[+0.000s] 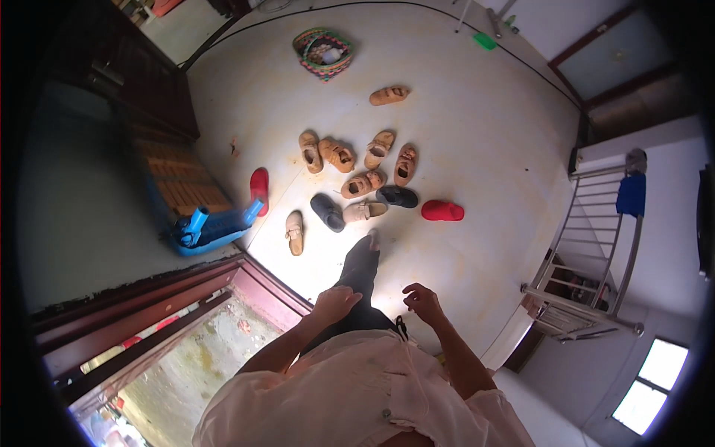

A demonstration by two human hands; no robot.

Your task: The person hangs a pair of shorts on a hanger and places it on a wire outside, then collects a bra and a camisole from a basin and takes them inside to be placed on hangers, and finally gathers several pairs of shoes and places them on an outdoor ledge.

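My left hand (335, 304) is curled in front of my dark trouser leg (354, 276); anything inside its fingers is hidden. My right hand (421, 299) has bent fingers apart, holding nothing. Beyond my foot, several shoes lie scattered: a beige clog (360, 211), a dark grey clog (326, 212), a black clog (396, 197), a red clog (442, 211) to the right, and several tan shoes (406, 165) farther off. A beige slip-on (295, 233) lies apart at left, and another red clog (260, 179) stands beside the blue-framed item.
A woven basket (322, 71) sits on the pale floor (484, 134) at the back. A blue plastic frame with wooden slats (179, 190) is at left, near a doorway threshold (261, 277). A metal railing (592, 253) borders stairs at right. A green dustpan (484, 40) lies far back.
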